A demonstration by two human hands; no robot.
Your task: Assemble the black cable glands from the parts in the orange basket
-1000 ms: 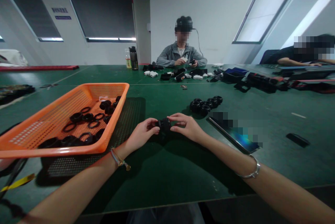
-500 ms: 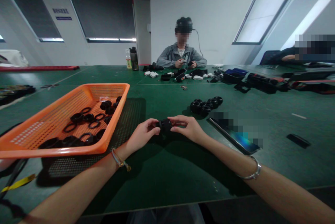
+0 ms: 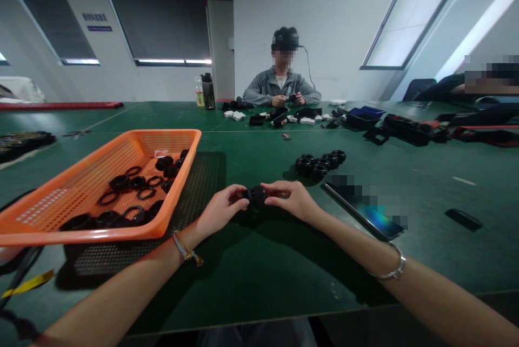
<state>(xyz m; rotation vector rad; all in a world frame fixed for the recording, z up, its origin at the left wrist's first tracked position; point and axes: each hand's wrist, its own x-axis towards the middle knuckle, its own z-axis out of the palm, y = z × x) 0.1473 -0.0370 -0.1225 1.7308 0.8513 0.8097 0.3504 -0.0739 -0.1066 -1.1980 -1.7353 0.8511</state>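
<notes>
Both my hands grip one black, round, ribbed plastic part [image 3: 256, 194] just above the green table, in the middle of the head view. My left hand [image 3: 224, 205] pinches its left end between thumb and fingers. On the other end, my right hand [image 3: 292, 199] closes with thumb and fingertips. To the left stands an orange perforated basket [image 3: 178, 185] holding several black rings [image 3: 108, 198] and chunkier black round parts [image 3: 164, 163]. A cluster of black ring-shaped parts [image 3: 320, 164] sits on the table beyond my right hand.
A phone [image 3: 365, 212] lies right of my hands, with a small black flat piece [image 3: 463, 219] farther right. Across the table [image 3: 251, 277] a person [image 3: 281, 85] handles small parts behind scattered black and white pieces. Two bottles [image 3: 207, 91] stand at the back.
My hands and the black part between them hold nearly the same position. The person opposite has brought their hands closer together.
</notes>
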